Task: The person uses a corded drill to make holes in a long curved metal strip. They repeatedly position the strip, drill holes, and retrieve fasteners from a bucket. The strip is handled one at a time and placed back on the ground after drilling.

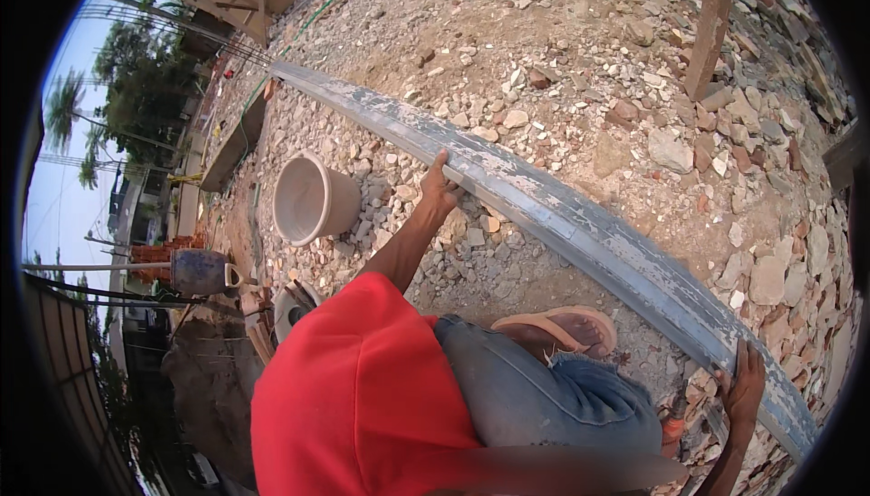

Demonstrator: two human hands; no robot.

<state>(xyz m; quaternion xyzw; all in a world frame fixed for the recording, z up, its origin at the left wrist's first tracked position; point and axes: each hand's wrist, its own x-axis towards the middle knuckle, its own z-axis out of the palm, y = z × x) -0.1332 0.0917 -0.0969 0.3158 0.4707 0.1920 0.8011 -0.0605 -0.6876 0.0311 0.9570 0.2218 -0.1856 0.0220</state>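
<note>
A long, narrow grey beam, its upper face patchy with flaking whitish coating, slants from the far left to the near right over the rubble. Several thin rods stick out at its far end. My left hand grips the near edge around the middle of the beam, thumb on top and the other fingers mostly hidden. Towards the near end, my right hand has its fingers laid over the top and holds the same edge. By my right knee is an orange object, partly hidden and too unclear to name.
Broken stone and brick rubble covers the ground. A pale bucket lies left of my left forearm. A wooden post rises at the far right. My sandalled foot is beside the beam. Behind the bucket stands a blue-grey drum.
</note>
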